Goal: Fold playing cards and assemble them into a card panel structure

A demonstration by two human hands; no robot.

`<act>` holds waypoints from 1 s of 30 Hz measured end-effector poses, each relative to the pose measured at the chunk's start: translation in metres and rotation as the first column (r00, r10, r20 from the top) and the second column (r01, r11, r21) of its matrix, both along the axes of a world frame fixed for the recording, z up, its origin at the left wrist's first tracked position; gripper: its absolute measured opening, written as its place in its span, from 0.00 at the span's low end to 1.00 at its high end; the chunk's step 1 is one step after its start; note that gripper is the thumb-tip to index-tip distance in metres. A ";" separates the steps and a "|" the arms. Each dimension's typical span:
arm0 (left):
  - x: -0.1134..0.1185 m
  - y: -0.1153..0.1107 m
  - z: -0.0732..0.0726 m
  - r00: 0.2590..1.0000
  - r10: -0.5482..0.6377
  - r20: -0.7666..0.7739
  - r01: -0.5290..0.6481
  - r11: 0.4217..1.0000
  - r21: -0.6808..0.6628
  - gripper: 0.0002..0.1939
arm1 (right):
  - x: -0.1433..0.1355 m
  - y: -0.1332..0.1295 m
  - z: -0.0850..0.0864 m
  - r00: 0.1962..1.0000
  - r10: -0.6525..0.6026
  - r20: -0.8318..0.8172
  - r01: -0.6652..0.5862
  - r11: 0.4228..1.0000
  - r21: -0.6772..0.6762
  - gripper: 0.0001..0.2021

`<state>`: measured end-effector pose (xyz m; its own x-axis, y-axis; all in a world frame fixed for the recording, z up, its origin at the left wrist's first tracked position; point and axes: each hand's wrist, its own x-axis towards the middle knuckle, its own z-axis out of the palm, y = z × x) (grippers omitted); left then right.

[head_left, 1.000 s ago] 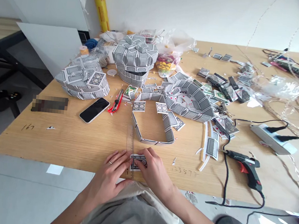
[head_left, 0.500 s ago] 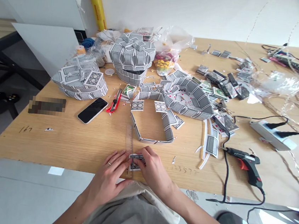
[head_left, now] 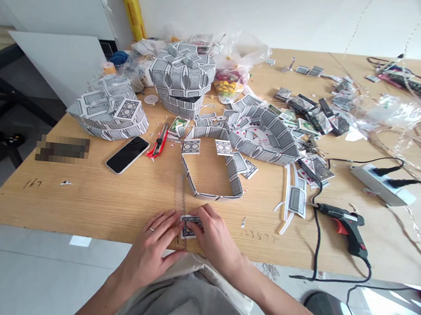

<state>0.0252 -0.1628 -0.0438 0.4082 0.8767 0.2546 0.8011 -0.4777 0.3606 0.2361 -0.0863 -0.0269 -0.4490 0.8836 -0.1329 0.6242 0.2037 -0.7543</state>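
Near the table's front edge a patterned card (head_left: pixel 188 229) lies across a clear ruler (head_left: pixel 180 194). My left hand (head_left: pixel 154 244) rests flat on the ruler and the card's left edge, its fingers spread, a ring on one finger. My right hand (head_left: pixel 214 233) holds the card's right side with thumb and fingers and hides part of it. Just beyond my hands stands an open ring of folded cards (head_left: pixel 233 180), with two patterned pieces across its back part. A tray shape made of cards (head_left: pixel 267 151) adjoins it at the right.
Phone (head_left: pixel 127 155) and red cutter (head_left: pixel 158 141) lie left of the ring. Two card-built boxes (head_left: pixel 183 77) (head_left: pixel 110 112) stand behind. On the right are a glue gun (head_left: pixel 346 227) with its cable, a power strip (head_left: pixel 382 185) and white strips (head_left: pixel 287 193).
The camera view has shifted slightly, so the things on the table appear a little further left. My hands and the card hold nearly the same pose.
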 end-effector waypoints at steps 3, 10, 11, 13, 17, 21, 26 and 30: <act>0.000 0.000 -0.001 1.000 0.009 0.012 -0.009 1.000 0.001 0.27 | 0.000 0.000 0.000 1.000 -0.001 -0.007 0.001 1.000 -0.006 0.08; 0.000 0.000 -0.005 1.000 0.003 0.018 -0.003 1.000 0.014 0.28 | -0.001 0.002 0.003 1.000 0.006 0.015 -0.006 1.000 -0.018 0.07; 0.000 0.000 -0.005 1.000 0.001 0.016 -0.001 1.000 0.018 0.28 | -0.001 0.002 0.003 1.000 0.008 0.018 -0.007 1.000 -0.019 0.07; 0.000 0.000 -0.005 1.000 0.000 0.012 0.000 1.000 0.019 0.28 | -0.001 0.001 0.003 1.000 0.009 0.022 -0.008 1.000 -0.018 0.06; -0.001 0.000 -0.002 1.000 0.007 0.009 -0.007 1.000 -0.016 0.27 | -0.001 0.001 0.001 1.000 0.009 0.027 -0.009 1.000 -0.004 0.07; -0.002 0.001 0.003 1.000 -0.002 0.008 0.003 0.998 -0.066 0.27 | 0.000 0.001 -0.002 1.000 0.009 0.007 -0.009 1.000 0.014 0.07; -0.004 0.002 0.002 1.000 -0.013 0.002 0.013 0.997 -0.071 0.27 | 0.000 0.001 -0.002 1.000 0.005 -0.004 -0.004 1.000 0.025 0.07; -0.004 0.002 0.000 1.000 -0.012 0.005 0.012 0.998 -0.058 0.24 | 0.000 0.001 -0.001 1.000 0.014 0.004 -0.014 1.000 0.019 0.07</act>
<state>0.0210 -0.1607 -0.0442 0.4178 0.8850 0.2058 0.7935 -0.4657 0.3919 0.2362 -0.0852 -0.0277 -0.4611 0.8795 -0.1176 0.6242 0.2273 -0.7475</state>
